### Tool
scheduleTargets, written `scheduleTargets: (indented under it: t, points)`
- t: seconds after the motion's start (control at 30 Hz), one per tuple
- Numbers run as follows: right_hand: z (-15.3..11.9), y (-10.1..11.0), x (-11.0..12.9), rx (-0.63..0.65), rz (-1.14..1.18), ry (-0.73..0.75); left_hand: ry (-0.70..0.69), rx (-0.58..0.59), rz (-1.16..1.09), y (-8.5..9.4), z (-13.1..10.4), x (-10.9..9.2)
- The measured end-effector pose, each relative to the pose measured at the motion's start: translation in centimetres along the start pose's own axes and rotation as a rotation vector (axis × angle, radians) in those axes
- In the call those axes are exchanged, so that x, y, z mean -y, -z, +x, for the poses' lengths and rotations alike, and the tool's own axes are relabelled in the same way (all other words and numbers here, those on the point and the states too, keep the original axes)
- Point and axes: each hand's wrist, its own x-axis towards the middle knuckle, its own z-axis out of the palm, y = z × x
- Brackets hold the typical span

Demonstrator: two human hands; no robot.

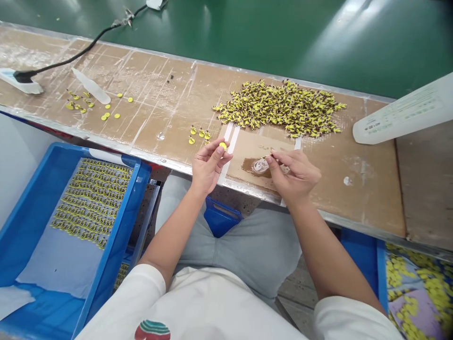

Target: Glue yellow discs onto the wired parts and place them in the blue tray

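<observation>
My left hand [209, 166] pinches a small round yellow disc [222, 146] between thumb and fingers, above the front edge of the cardboard-covered bench. Over a wet brown patch with a whitish blob [261, 165], my right hand [294, 174] is closed in a pinch; what its fingertips hold is too small to make out. A large heap of small yellow and dark figures [279, 107] lies behind both hands. Several finished-looking figures on yellow discs [201, 133] stand just left of my left hand.
At the left are loose yellow discs [117, 115], a white spatula-like piece [91, 86] and a power strip [21, 82] with a black cable. A white bottle [403, 113] leans in at right. A blue crate [133, 175] holds rows of figures; yellow pieces [406, 311] fill another.
</observation>
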Motion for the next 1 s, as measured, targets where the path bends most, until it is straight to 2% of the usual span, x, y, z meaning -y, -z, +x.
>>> scheduleTargets:
  t: [0.3, 0.5, 0.67, 0.8, 1.0]
  points:
    - [0.1, -0.1, 0.2, -0.01, 0.081, 0.018, -0.004, 0.024, -0.005, 0.1, -0.2, 0.1]
    - [0.1, -0.2, 0.1, 0.032, 0.02, -0.022, 0.01, 0.014, -0.009, 0.0, -0.2, 0.0]
    - [0.0, 0.0, 0.2, -0.047, 0.077, -0.024, 0.016, 0.01, -0.019, 0.0, -0.2, 0.0]
    - [-0.5, 0.3, 0.3, -0.039, 0.014, -0.019, 0.034, -0.011, -0.005, 0.0, -0.1, 0.0]
    - [-0.9, 0.5, 0.4, -0.069, 0.007, 0.049, 0.0, 0.03, 0.01, 0.1, 0.0, 0.0]
